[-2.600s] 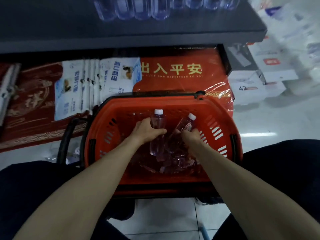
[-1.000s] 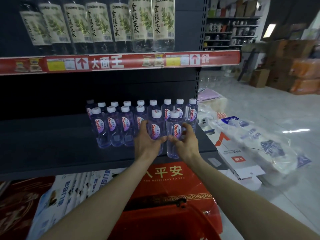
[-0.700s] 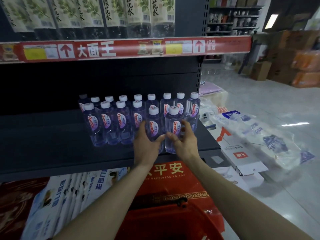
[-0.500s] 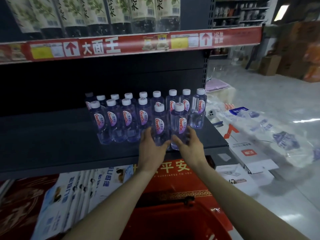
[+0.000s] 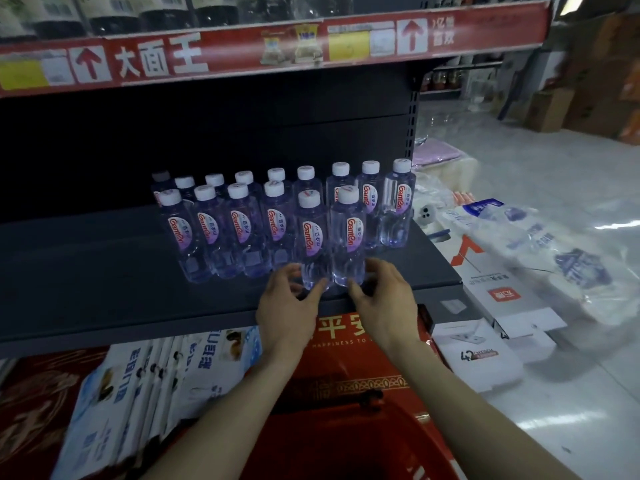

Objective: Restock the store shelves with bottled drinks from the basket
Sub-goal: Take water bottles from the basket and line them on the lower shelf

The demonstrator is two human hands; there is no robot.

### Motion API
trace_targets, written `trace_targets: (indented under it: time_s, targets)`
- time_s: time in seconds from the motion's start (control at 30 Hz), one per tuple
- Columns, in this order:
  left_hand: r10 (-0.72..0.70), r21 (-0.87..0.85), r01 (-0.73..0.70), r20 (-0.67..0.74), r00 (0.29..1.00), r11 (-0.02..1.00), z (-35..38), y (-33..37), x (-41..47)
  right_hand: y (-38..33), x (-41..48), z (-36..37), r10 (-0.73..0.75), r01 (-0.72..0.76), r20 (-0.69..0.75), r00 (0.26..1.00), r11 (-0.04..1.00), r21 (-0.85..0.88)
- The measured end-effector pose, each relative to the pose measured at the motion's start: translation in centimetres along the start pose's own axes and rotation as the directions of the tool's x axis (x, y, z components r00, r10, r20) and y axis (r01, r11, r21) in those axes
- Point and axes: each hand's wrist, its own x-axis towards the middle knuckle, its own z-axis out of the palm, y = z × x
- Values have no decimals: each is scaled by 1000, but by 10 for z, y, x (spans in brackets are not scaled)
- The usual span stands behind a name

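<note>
Two clear water bottles with white caps stand at the front of the dark shelf point(image 5: 104, 289). My left hand point(image 5: 287, 303) curls its thumb and fingers round the base of the left bottle point(image 5: 311, 237). My right hand point(image 5: 384, 299) does the same at the base of the right bottle point(image 5: 349, 233). Both bottles are upright on the shelf, just in front of two rows of several like bottles point(image 5: 239, 230). The red basket point(image 5: 346, 445) sits below my forearms at the bottom edge; its contents are out of view.
The shelf's left half is bare. A red price strip point(image 5: 242, 53) runs above, with tall bottles over it. Packaged goods point(image 5: 156, 375) and a red mat point(image 5: 346, 341) lie under the shelf. White boxes point(image 5: 485, 358) and plastic-wrapped packs point(image 5: 571, 265) cover the floor to the right.
I lifted two bottles out of the basket and stood them on the shelf front. Since then my hands have slid down from the bottles' middles to their bases.
</note>
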Motion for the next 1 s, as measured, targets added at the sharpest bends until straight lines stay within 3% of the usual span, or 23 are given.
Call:
trace_targets:
  time_s: [0.3, 0.73, 1.0]
  targets:
    - [-53, 158, 81, -176, 983, 984, 23, 5, 19, -6, 20, 11, 43, -57, -65, 997, 970, -238]
    - [-68, 296, 104, -131, 989, 950, 33, 8, 29, -11, 31, 15, 70, -81, -45, 997, 933, -351]
    - [-85, 288, 123, -139, 987, 950, 33, 7, 31, -12, 34, 15, 33, -44, -34, 999, 914, -404]
